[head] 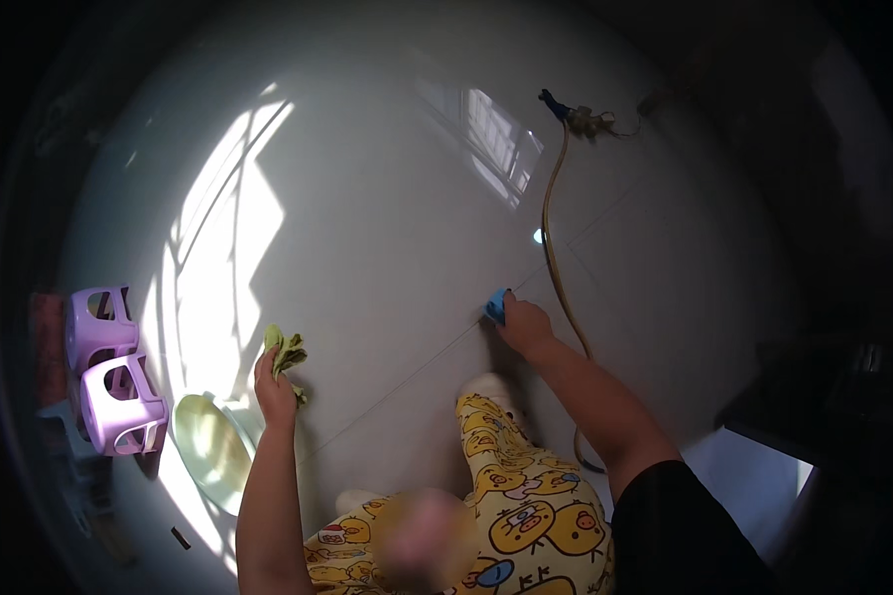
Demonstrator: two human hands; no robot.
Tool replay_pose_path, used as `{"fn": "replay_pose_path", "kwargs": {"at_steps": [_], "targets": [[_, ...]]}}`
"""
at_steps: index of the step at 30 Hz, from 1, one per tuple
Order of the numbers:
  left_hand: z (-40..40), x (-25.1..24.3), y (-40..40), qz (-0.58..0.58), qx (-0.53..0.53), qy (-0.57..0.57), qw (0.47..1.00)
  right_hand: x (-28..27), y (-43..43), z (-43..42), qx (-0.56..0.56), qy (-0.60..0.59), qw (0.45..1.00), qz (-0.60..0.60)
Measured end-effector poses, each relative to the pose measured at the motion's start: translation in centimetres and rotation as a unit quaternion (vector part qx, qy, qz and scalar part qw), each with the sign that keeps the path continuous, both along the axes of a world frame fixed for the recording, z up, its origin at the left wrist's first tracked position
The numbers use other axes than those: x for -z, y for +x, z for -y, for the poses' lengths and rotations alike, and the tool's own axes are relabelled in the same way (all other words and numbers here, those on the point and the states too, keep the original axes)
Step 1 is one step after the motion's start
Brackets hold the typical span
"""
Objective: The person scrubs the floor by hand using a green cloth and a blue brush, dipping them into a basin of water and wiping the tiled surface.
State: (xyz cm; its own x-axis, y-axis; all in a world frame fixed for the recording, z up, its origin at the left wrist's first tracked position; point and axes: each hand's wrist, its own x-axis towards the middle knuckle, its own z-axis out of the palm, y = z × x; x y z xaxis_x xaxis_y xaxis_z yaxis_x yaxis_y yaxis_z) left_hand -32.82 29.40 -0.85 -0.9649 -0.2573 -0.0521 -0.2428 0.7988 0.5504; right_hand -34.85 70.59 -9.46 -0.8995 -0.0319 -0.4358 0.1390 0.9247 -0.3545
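Note:
My left hand (274, 387) is closed around a crumpled yellow-green cloth (290, 352), held to the left of my knees, beside a pale basin. Further right, my right hand (527, 325) grips a small blue object (495, 306), perhaps a cloth or sponge, whose far side is hidden by the fingers. That blue object is at a thin joint line (409, 377) in the pale tiled floor (372, 245); whether it presses on the floor I cannot tell. The pale green basin (210, 446), holding what looks like liquid, is partly behind my left forearm.
Two purple plastic stools (123, 405) lie on their sides at the left. A brown hose (553, 253) runs along the floor right of my right hand, up to a blue-handled item (556, 106). Dark furniture (774, 446) stands at the right. Sunlight glares on the left floor.

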Motion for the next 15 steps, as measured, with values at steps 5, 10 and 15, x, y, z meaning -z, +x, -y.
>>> {"fn": "replay_pose_path", "kwargs": {"at_steps": [5,10,15], "targets": [[-5.9,6.3,0.2,0.11,0.092,-0.041,0.989,0.1,1.8,3.8,0.011,-0.047,0.998,0.045],[-5.9,11.4,0.9,0.175,0.171,-0.128,0.961,0.9,-2.9,-3.5,0.159,-0.015,0.986,-0.039],[-7.0,11.4,0.5,0.193,0.197,-0.178,0.945,0.9,-4.0,-5.6,0.161,0.0,0.986,-0.035]]}}
